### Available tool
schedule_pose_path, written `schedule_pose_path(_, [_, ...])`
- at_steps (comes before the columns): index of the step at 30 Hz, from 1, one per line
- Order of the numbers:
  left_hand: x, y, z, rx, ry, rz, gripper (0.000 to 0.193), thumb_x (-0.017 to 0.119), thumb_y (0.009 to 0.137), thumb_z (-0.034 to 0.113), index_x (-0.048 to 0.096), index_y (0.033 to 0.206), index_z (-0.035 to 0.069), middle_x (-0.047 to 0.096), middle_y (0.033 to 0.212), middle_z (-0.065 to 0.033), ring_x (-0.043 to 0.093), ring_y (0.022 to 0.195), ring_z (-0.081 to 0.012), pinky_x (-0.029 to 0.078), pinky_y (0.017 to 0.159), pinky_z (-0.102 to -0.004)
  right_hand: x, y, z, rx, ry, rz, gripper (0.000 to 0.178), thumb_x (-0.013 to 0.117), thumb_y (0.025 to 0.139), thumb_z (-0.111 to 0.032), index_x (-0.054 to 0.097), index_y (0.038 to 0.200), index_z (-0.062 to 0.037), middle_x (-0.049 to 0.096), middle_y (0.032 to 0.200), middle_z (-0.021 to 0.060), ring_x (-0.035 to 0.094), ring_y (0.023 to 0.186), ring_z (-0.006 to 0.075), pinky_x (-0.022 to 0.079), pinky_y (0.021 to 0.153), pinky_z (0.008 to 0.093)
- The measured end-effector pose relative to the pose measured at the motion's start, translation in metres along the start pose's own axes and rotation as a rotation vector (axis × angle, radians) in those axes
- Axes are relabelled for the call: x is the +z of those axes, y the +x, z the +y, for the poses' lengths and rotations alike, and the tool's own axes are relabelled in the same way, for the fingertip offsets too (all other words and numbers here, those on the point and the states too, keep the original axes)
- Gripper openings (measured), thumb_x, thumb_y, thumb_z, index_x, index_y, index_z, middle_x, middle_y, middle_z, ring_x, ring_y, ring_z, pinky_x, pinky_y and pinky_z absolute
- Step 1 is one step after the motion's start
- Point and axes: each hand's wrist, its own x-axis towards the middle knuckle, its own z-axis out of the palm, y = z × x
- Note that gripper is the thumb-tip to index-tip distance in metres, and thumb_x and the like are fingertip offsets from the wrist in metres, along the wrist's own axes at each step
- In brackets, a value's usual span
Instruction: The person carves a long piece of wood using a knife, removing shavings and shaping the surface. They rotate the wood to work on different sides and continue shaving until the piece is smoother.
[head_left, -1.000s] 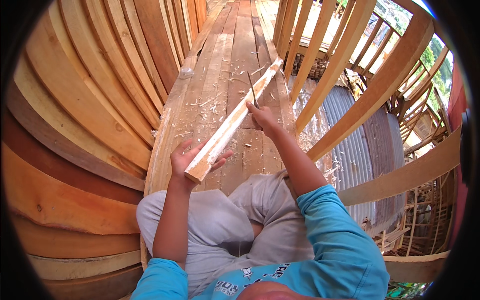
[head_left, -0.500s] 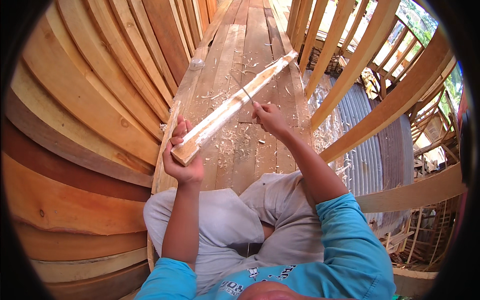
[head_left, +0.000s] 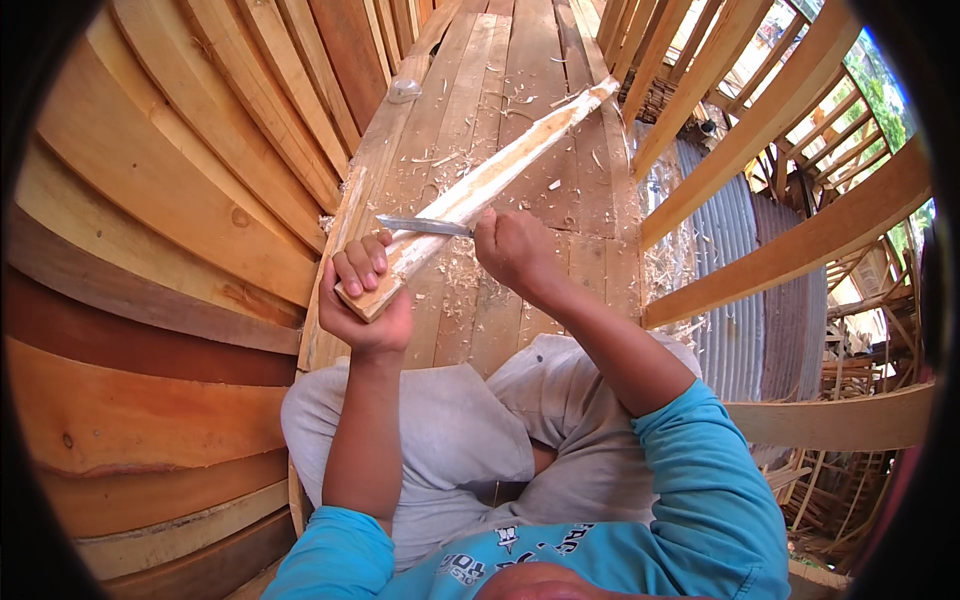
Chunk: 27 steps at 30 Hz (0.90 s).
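A long squared piece of wood (head_left: 510,160), pale with a brownish strip along it, slants from near my lap up to the far right. My left hand (head_left: 366,290) grips its near end, fingers curled over the top face and palm underneath. In my right hand (head_left: 515,250) is a knife (head_left: 424,225), its handle hidden in the fist. The blade points left and lies across the wood, just beyond my left fingers. Both forearms come up past my crossed legs.
Wood shavings (head_left: 465,275) litter the plank floor (head_left: 440,130). Upright boards (head_left: 190,230) line the left side. On the right stand wooden slats (head_left: 720,100), with corrugated metal sheets (head_left: 725,280) beyond. A small clear plastic object (head_left: 404,91) lies at the far left floor edge.
My right hand has drawn the knife nearer along the wood, its blade now flat across it. The left fingers have closed round the near end, and the view has shifted slightly.
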Motion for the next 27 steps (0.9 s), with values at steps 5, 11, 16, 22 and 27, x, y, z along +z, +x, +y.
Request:
schedule_pose_path(5, [-0.016, 0.003, 0.006, -0.011, 0.032, 0.0, 0.036, 0.03, 0.098, 0.015, 0.038, 0.062, 0.018, 0.038, 0.064, 0.0009, 0.044, 0.077, -0.0157, 0.034, 0.104, -0.0394, 0.012, 0.012, 0.02, -0.002, -0.048, -0.027, 0.046, 0.042, 0.09, -0.027, 0.062, 0.061, 0.0021, 0.061, 0.066, 0.0282, 0.062, 0.062, 0.0459, 0.051, 0.064, 0.0538])
schedule_pose_path(11, [0.002, -0.005, -0.004, -0.033, 0.054, -0.097, 0.038, 0.031, 0.098, 0.017, 0.036, 0.06, 0.018, 0.038, 0.062, 0.0006, 0.043, 0.075, -0.0156, 0.035, 0.102, -0.0383, -0.024, 0.061, 0.121, 0.387, -0.134, 0.015, 0.049, 0.036, 0.094, -0.031, 0.068, 0.086, 0.0056, 0.066, 0.096, 0.0306, 0.064, 0.092, 0.0473, 0.05, 0.08, 0.0545])
schedule_pose_path(16, [0.008, -0.011, -0.007, 0.009, 0.075, -0.086, 0.037, 0.031, 0.098, 0.021, 0.036, 0.062, 0.019, 0.038, 0.063, 0.0012, 0.043, 0.075, -0.0154, 0.035, 0.103, -0.0377, -0.017, 0.048, 0.112, 0.448, 0.007, -0.073, 0.053, 0.032, 0.096, -0.032, 0.068, 0.09, 0.0066, 0.065, 0.098, 0.0318, 0.062, 0.093, 0.0503, 0.049, 0.085, 0.054])
schedule_pose_path(22, [-0.005, -0.005, 0.002, -0.009, 0.072, 0.001, 0.035, 0.033, 0.099, 0.02, 0.036, 0.064, 0.019, 0.037, 0.065, 0.0018, 0.043, 0.076, -0.0152, 0.035, 0.104, -0.0377, -0.018, 0.022, 0.015, 0.228, -0.034, -0.146, 0.052, 0.034, 0.094, -0.032, 0.067, 0.079, 0.0058, 0.064, 0.085, 0.033, 0.061, 0.085, 0.0515, 0.048, 0.083, 0.0554])
schedule_pose_path(27, [-0.011, -0.007, 0.006, -0.049, 0.043, 0.016, 0.036, 0.032, 0.099, 0.017, 0.036, 0.063, 0.019, 0.037, 0.064, 0.0019, 0.043, 0.075, -0.0148, 0.034, 0.104, -0.0372, -0.002, 0.03, 0.048, 0.237, 0.062, -0.02, 0.056, 0.034, 0.095, -0.032, 0.064, 0.07, 0.0071, 0.062, 0.079, 0.0343, 0.06, 0.081, 0.0517, 0.046, 0.082, 0.0567])
